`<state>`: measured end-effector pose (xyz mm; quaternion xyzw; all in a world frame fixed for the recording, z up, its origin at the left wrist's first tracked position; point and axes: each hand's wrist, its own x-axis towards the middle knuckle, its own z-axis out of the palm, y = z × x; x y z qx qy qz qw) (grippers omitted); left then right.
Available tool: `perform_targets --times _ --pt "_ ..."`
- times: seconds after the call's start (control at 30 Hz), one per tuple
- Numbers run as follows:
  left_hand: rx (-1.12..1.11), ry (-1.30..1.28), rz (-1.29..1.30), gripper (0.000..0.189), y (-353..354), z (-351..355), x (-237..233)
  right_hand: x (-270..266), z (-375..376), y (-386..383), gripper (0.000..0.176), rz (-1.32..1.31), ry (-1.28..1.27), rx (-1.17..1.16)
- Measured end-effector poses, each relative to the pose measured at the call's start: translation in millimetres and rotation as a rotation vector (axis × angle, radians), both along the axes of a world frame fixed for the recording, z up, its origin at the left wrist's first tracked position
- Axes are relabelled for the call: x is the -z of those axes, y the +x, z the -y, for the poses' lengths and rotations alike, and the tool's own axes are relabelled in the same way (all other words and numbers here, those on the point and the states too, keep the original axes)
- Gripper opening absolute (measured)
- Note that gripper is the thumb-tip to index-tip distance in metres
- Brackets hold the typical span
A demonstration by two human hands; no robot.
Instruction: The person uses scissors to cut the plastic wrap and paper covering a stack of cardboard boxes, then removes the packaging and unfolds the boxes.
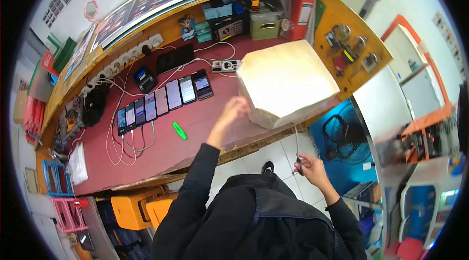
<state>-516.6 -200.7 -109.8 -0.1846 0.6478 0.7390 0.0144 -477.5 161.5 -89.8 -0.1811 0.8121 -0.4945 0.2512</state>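
Note:
A large cream block-shaped package, its lower sides in cloudy wrapping, sits at the right of the dark red desk. My left hand is at its near left corner, blurred, fingertips overlapping the wrapping. Beyond the desk's front edge, my right hand is closed on a small black object. From that object a thin pale cord runs up to the package's lower edge. Left of my left hand lies a green marker. Several phones form a slanting row behind it.
Charging cables trail over the desk's left half from wall sockets. A black tablet and a power strip lie behind the phones. Binders stand at the back right. Yellow crates are below the desk.

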Motion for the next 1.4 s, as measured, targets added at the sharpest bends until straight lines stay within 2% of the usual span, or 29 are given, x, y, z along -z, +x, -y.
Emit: perform_targets --times 0.03,0.1,0.13,0.2,0.27,0.3,0.33,0.4,0.47,0.6,0.67,0.8,0.87,0.9,0.97,1.13,1.2,1.4 --pt "-0.154 0.002 -0.044 0.033 -25 20 13 -2 5 -12 0.044 0.3 -0.064 0.032" --pt "-0.37 -0.067 -0.163 0.038 -72 46 35 3 19 -36 0.045 0.351 -0.147 -0.024" --pt "-0.373 -0.061 -0.148 0.038 -89 54 41 1 28 -43 0.046 0.399 -0.237 -0.059" --pt "-0.323 0.092 -0.23 0.038 -119 64 49 -15 52 -60 0.051 0.405 -0.295 -0.12" --pt "-0.24 0.107 -0.19 0.033 -127 67 24 -44 76 -79 0.061 0.619 -0.338 -0.26" --pt "-0.163 -0.049 -0.16 0.029 -134 74 21 -59 89 -91 0.082 0.584 -0.226 -0.338" --pt "-0.082 -0.205 -0.131 0.025 -139 81 19 -63 101 -100 0.08 0.635 -0.249 -0.314" --pt "-0.082 -0.162 -0.188 0.021 -146 86 18 -70 125 -124 0.075 0.631 -0.254 -0.307" --pt "0.023 -0.36 -0.177 0.02 -151 89 18 -83 150 -147 0.07 0.587 -0.165 -0.291" --pt "0.083 -0.468 -0.132 0.019 -149 89 8 -84 185 -207 0.067 0.569 -0.024 -0.375" --pt "0.056 -0.197 -0.15 0.018 -150 86 24 -86 200 -229 0.065 0.661 -0.01 -0.388" --pt "0.038 -0.087 -0.139 0.018 -147 78 36 -100 220 -258 0.064 0.706 0.079 -0.458" --pt "0.066 0.276 -0.039 0.022 -145 79 38 -110 229 -276 0.063 0.714 0.12 -0.511" --pt "0.039 0.28 -0.039 0.022 -145 78 43 -114 233 -285 0.064 0.738 0.168 -0.53" --pt "0.054 0.449 -0.202 0.024 -146 77 51 -118 242 -305 0.066 0.791 0.242 -0.583" --pt "-0.088 0.507 -0.134 0.026 -141 70 39 -142 277 -330 0.07 0.756 0.352 -0.775" --pt "-0.04 0.472 -0.201 0.027 -136 70 43 -136 289 -338 0.072 0.834 0.39 -0.845" --pt "-0.275 0.497 -0.198 0.019 -131 49 31 -124 302 -348 0.071 1.015 0.422 -0.804"
